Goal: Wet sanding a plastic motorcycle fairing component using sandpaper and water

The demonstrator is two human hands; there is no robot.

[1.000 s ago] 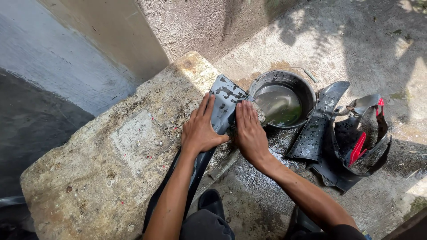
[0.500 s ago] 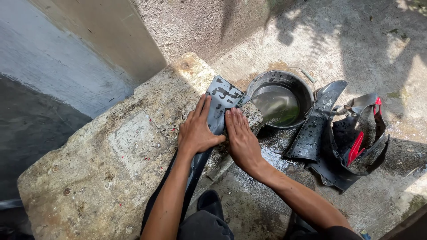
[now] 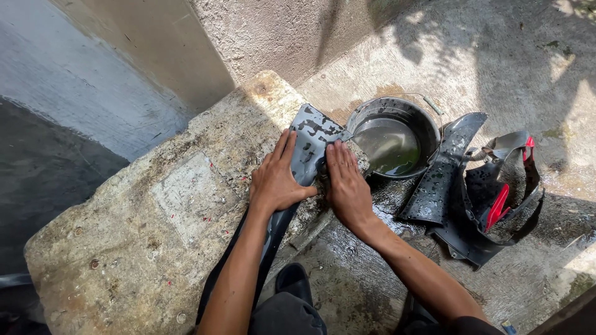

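A long black plastic panel (image 3: pixel 312 132), wet and spotted, lies along the edge of a rough concrete slab (image 3: pixel 155 217). My left hand (image 3: pixel 277 177) presses flat on the panel's left side, fingers spread. My right hand (image 3: pixel 345 183) lies flat against its right edge, fingers together and pointing away from me. Neither hand wraps around the panel. The panel's lower end runs down under my left forearm.
A metal bucket (image 3: pixel 397 115) with murky water stands just right of the slab. Beyond it lies a heap of black plastic panels (image 3: pixel 441 180) with red parts (image 3: pixel 500 208) on wet concrete ground. A grey wall rises behind the slab.
My right hand has slid down and toward me along the panel's right edge. My left hand has stayed pressed on the panel.
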